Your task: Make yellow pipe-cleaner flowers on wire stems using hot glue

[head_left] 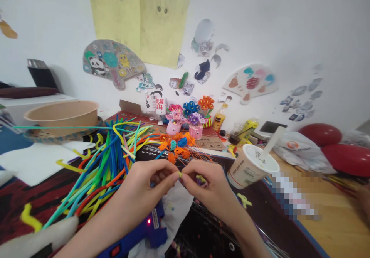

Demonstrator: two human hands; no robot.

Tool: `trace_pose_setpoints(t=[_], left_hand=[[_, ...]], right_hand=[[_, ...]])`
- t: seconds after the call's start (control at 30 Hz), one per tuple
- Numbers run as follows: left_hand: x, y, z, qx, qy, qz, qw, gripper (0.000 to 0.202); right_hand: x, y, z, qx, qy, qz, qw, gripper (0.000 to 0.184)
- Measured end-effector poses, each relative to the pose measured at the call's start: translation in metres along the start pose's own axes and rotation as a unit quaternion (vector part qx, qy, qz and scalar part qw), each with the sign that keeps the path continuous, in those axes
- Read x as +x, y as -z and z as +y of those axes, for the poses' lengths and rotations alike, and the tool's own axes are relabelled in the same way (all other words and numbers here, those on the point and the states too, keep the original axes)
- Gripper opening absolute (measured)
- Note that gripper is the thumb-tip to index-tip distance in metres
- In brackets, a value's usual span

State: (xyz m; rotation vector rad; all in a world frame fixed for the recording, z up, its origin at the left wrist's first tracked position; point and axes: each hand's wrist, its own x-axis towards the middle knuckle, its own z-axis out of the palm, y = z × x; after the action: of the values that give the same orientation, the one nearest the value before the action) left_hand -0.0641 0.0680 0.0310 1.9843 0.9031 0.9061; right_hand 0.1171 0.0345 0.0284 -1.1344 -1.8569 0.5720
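My left hand [153,179] and my right hand [206,181] meet at the fingertips in the middle of the view. Both pinch a small piece of yellow pipe cleaner [180,174], mostly hidden by the fingers. Behind my right fingers a small purple and yellow fuzzy piece [200,180] shows in part; whether that hand holds it I cannot tell. Below my left wrist lies a blue glue gun [157,227] with a red light lit. Just beyond my hands are orange and blue pipe-cleaner flowers [180,144]. A twisted yellow piece [244,200] lies right of my right wrist.
Loose coloured pipe cleaners [106,165] spread over the left. Finished flower pots [195,131] stand at the back. A paper cup [250,165] with a straw is close to my right hand. Farther right are a plastic bag [300,150] and red balloons [347,159].
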Motion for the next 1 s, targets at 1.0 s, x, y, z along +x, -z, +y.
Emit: trace_pose_setpoints(t=[1.0], left_hand=[[-0.007, -0.001, -0.001, 0.210, -0.258, 0.172, 0.927, 0.017]], right_hand=[[0.001, 0.000, 0.002, 0.265, -0.106, 0.061, 0.956, 0.011]])
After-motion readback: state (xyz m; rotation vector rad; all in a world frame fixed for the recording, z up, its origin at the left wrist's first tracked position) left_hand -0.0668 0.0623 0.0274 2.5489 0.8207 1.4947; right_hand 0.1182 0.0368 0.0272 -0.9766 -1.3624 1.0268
